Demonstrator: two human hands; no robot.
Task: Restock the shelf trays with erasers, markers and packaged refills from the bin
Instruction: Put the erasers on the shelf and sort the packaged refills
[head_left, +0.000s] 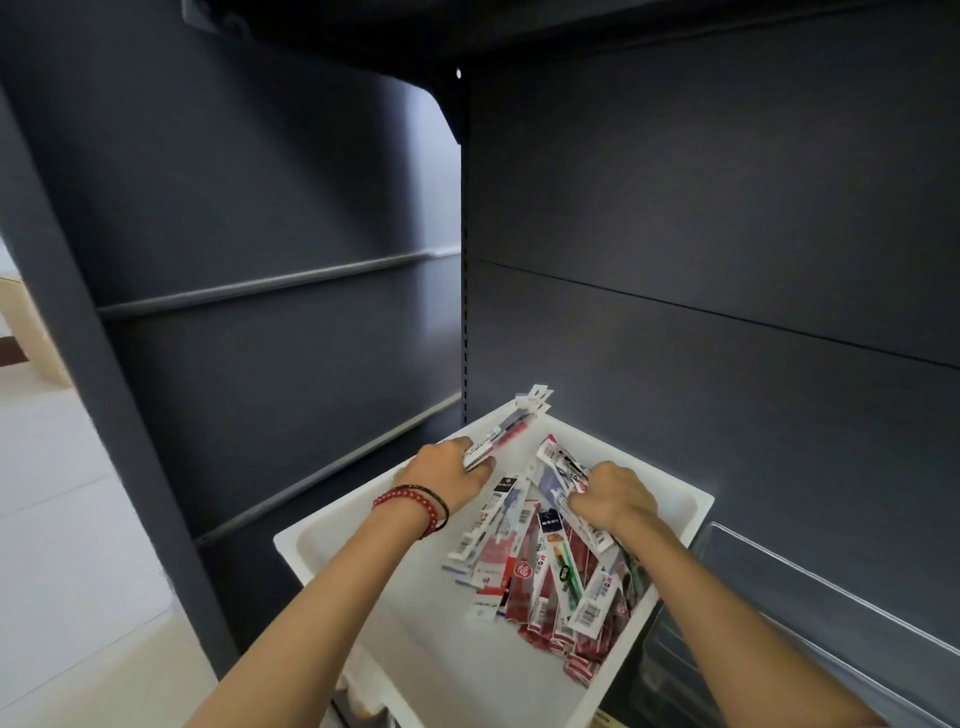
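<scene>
A white bin (332, 551) sits below me, tilted, with several packaged refills (545, 571) piled toward its right side. My left hand (441, 475), with red and black bracelets on the wrist, grips a small bundle of refill packs (506, 431) that sticks up past the bin's far corner. My right hand (613, 496) has its fingers curled round other refill packs (563, 465) at the top of the pile. No erasers or markers show in the bin.
Dark grey shelving fills the view: a side panel with rails (270, 283) on the left and a back panel (727, 234) on the right. A clear plastic tray front (831, 582) stands at the lower right. Pale floor (62, 493) lies left.
</scene>
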